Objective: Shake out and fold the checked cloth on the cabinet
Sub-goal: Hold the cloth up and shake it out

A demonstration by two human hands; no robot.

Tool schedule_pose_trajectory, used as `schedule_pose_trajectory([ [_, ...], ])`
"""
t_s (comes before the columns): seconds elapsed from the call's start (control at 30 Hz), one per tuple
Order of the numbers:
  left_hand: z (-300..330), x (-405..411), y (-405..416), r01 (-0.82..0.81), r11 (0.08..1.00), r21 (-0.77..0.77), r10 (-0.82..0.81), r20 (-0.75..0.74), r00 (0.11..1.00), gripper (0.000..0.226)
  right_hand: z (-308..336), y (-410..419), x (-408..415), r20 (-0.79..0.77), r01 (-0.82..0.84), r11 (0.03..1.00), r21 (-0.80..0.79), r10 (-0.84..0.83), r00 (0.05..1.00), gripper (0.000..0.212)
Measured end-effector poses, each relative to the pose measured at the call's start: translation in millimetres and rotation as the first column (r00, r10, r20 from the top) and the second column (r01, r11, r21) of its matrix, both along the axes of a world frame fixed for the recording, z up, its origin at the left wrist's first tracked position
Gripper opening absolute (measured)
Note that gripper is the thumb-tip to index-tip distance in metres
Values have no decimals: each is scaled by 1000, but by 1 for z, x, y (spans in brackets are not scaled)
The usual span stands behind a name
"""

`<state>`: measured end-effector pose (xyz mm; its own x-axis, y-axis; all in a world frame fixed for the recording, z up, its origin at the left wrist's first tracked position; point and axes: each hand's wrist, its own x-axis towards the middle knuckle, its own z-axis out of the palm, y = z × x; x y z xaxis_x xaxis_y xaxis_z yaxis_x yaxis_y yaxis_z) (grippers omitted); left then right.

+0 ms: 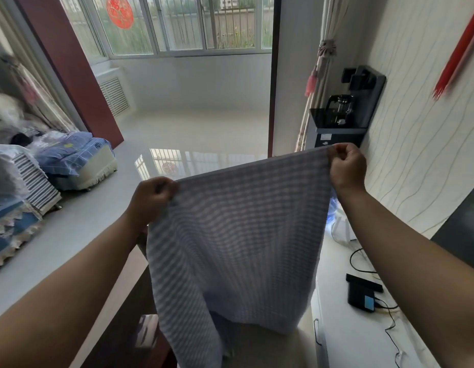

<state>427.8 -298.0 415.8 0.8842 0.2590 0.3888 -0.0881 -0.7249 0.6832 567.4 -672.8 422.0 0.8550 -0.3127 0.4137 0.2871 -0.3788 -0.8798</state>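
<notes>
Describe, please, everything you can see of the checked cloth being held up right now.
The checked cloth is a thin, soft-looking fabric in a fine grey-blue and white check. It hangs spread out in the air, its top edge stretched between the left hand and the right hand, each pinching an upper corner, the right one higher. The lower part drapes loosely in folds, longer on the left, hanging in front of the pale cabinet. Whether it touches the cabinet cannot be told.

No text, brand or number can be read anywhere. The red round paper cutting (119, 11) on the window bears a figure too blurred to make out, and the blue label (369, 302) on the small black box is blank at this sharpness.
</notes>
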Motion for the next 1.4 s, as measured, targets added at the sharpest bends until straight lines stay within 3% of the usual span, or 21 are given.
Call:
schedule_pose_trajectory([
  [0.07,-2,14,-3,-47,996,-81,37,-129,991,22,0,6,7,-70,51,998,-37,-54,996,18],
  [0.17,-6,39,-21,-223,974,-50,200,-282,938,33,5,27,8,-225,103,986,-133,-131,966,24],
  [0.23,-3,52,-42,-272,961,-38,252,-277,927,32,10,50,-6,-187,60,978,-201,-98,977,24],
  [0.3,1,58,-67,-215,977,-9,207,-229,951,30,8,76,-32,-74,-104,946,-307,85,994,17],
  [0.37,3,55,-91,-78,997,25,81,-201,976,26,3,98,-62,-31,-376,822,-428,403,915,9],
  [0.43,7,48,-109,113,993,30,-104,-208,972,20,3,106,-80,-94,-559,625,-546,617,781,7],
  [0.53,9,37,-115,306,952,31,-291,-232,928,26,16,101,-81,-374,-736,393,-551,672,639,12],
  [0.63,7,29,-112,412,911,-14,-402,-251,881,16,22,95,-80,-540,-859,313,-406,676,501,29],
  [0.73,1,23,-112,431,902,-30,-424,-253,870,13,18,97,-84,-571,-864,301,-404,654,495,30],
  [0.87,-9,20,-114,337,940,-50,-340,-195,920,18,8,97,-84,-542,-794,317,-519,596,593,23],
  [0.93,-16,19,-117,269,955,-128,-290,-196,937,10,2,96,-87,-529,-763,315,-564,572,627,24],
  [1.0,-21,17,-116,228,950,-214,-275,-227,934,17,-4,96,-91,-482,-721,312,-619,573,662,22],
  [1.07,-22,14,-111,289,886,-362,-395,-266,879,21,-9,98,-93,-416,-663,316,-679,579,701,18],
  [1.13,-25,6,-105,338,743,-578,-535,-209,819,32,-9,96,-91,-349,-600,329,-729,575,740,15],
  [1.17,-30,4,-102,335,725,-602,-524,-167,835,35,-7,93,-89,-315,-568,343,-748,570,759,15],
  [1.3,-58,0,-97,264,906,-330,-309,-90,947,5,7,76,-84,-181,-474,382,-793,596,782,14],
  [1.4,-74,-4,-99,162,974,-156,-145,114,983,27,15,73,-89,-105,-445,443,-779,607,788,15],
])
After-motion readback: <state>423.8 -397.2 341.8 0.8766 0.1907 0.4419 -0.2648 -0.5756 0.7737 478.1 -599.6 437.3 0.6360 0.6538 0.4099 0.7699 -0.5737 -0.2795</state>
